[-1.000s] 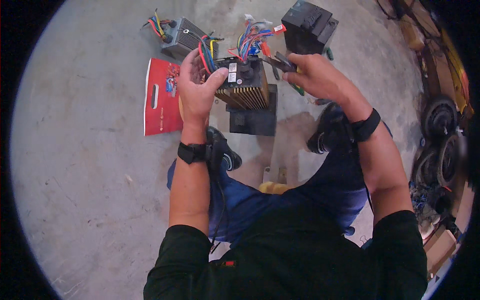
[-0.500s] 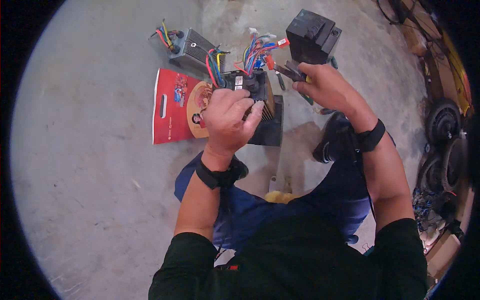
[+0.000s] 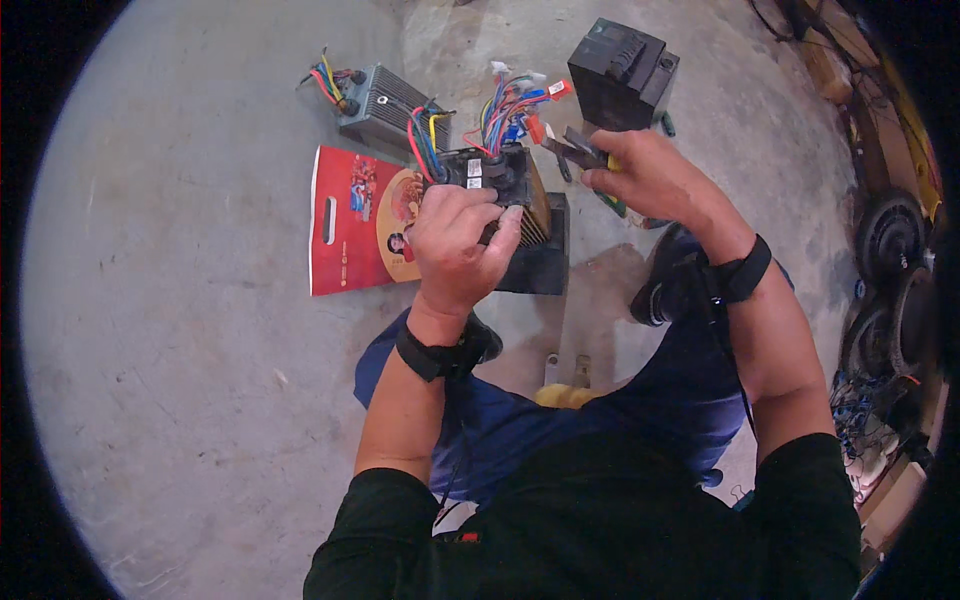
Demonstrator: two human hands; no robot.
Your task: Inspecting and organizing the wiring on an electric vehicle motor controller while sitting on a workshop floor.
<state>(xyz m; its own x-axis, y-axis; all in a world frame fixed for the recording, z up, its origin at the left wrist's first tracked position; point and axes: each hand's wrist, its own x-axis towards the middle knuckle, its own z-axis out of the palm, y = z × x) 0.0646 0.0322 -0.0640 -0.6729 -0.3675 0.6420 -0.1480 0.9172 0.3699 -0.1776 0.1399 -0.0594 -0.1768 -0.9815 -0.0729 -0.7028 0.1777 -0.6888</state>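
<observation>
My left hand (image 3: 458, 240) is closed over the near edge of a finned motor controller (image 3: 538, 215), holding it up on a black block (image 3: 540, 265). Out of the controller's dark end face rise thick red, green, blue and yellow leads (image 3: 425, 145) and a bundle of thin coloured wires (image 3: 497, 115) ending in white, blue and red plugs. My right hand (image 3: 650, 170) grips pliers (image 3: 578, 150) by their handles, which the fingers partly hide. The jaws are spread and point left, close to a red plug (image 3: 535, 128); whether they touch it I cannot tell.
A second grey finned controller (image 3: 385, 105) with its own wires lies at the far left. Nearer is a red printed bag (image 3: 345, 225) flat on the concrete floor. A black battery-like box (image 3: 622, 75) stands at the far right. Wheels (image 3: 888, 235) and clutter line the right side.
The whole view has shifted slightly. My left hand keeps its hold on the controller, and the pliers stay beside the red plug with only a small movement.
</observation>
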